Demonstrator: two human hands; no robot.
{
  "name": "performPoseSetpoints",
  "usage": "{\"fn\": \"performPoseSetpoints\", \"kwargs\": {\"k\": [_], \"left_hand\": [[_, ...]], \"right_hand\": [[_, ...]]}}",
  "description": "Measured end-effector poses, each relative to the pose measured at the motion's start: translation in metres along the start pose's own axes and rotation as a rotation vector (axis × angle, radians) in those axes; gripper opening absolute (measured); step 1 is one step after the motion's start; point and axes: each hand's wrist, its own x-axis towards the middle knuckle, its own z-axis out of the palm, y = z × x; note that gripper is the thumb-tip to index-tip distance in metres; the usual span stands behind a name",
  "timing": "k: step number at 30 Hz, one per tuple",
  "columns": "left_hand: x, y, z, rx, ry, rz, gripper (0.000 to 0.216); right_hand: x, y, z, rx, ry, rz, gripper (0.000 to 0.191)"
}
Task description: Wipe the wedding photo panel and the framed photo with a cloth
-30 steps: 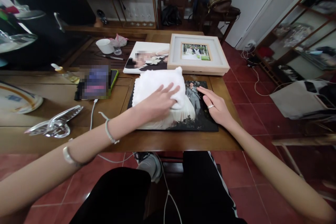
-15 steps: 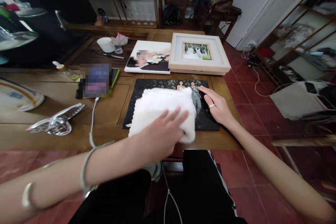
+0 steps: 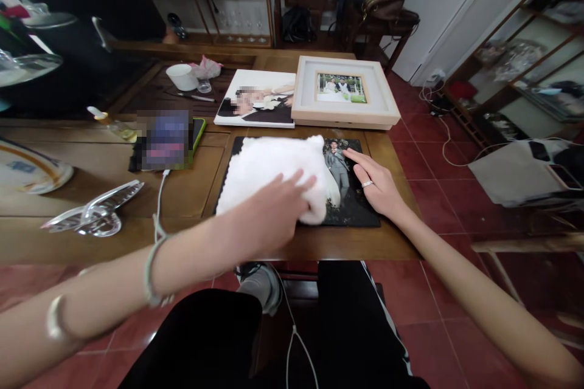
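A fluffy white towel (image 3: pixel 269 164) covers the left and middle of a dark photo panel (image 3: pixel 360 206) on the table. My left hand (image 3: pixel 283 203) holds the towel down against the panel, its fingers spread on top and its thumb side at a fold near the right edge. Beside it, the printed figure in a grey suit (image 3: pixel 338 170) shows. My right hand (image 3: pixel 376 185), a ring on one finger, lies flat with fingers outstretched on the panel's right side. The picture under the towel is hidden.
Behind the panel lie a white photo board (image 3: pixel 255 100) and a pale wooden frame (image 3: pixel 387 112). To the left are a phone (image 3: pixel 197 134) on a cable, a dropper bottle (image 3: pixel 121 129), a shiny silver object (image 3: pixel 98 216) and a white paper roll (image 3: pixel 182 78). The table's front edge is near my knees.
My left hand has slid the towel left and away from me across the panel, uncovering more of the grey-suited figure and a white dress edge. My right hand stays put.
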Motion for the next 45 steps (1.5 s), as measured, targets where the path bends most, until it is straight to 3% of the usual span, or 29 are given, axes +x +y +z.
{"fn": "performPoseSetpoints", "kwargs": {"k": [4,7,10,14,18,21,24,31,34,37,42,45], "left_hand": [[-0.034,0.048,0.01,-0.046,0.04,0.033,0.023],[-0.043,0.052,0.013,-0.073,0.076,0.06,0.022],[-0.032,0.028,0.012,-0.092,0.099,0.06,0.022],[0.004,-0.026,0.013,-0.067,0.109,-0.052,0.033],[0.034,-0.077,0.017,-0.029,0.146,-0.074,0.034],[0.038,-0.086,0.016,0.039,0.164,-0.086,0.034],[0.024,-0.06,0.014,0.072,0.134,-0.1,0.032],[-0.047,0.049,0.019,-0.066,0.04,-0.04,0.021],[-0.054,0.058,0.018,-0.097,0.046,-0.014,0.02],[-0.038,0.031,0.016,-0.096,0.055,-0.018,0.025],[0.009,-0.047,0.023,-0.059,0.121,-0.059,0.037],[0.026,-0.077,0.028,-0.009,0.186,-0.118,0.038]], "right_hand": [[-0.001,0.0,0.001,0.003,-0.003,-0.007,0.042],[-0.001,0.0,0.001,0.002,-0.001,-0.007,0.041],[-0.001,-0.001,0.001,-0.004,-0.001,0.0,0.041],[0.0,-0.001,0.0,-0.006,-0.002,0.004,0.041],[0.0,0.0,0.0,-0.01,0.0,0.001,0.041],[0.0,0.001,0.001,-0.01,0.0,0.0,0.041],[0.0,0.001,0.0,-0.009,-0.002,0.003,0.041],[-0.001,-0.001,0.001,-0.002,-0.003,-0.001,0.041],[-0.002,0.0,0.001,-0.002,0.0,-0.008,0.04],[-0.002,0.001,0.001,-0.006,-0.003,-0.011,0.04],[-0.001,0.002,0.001,-0.01,0.005,-0.008,0.04],[-0.001,0.002,0.001,-0.01,0.007,-0.015,0.04]]}}
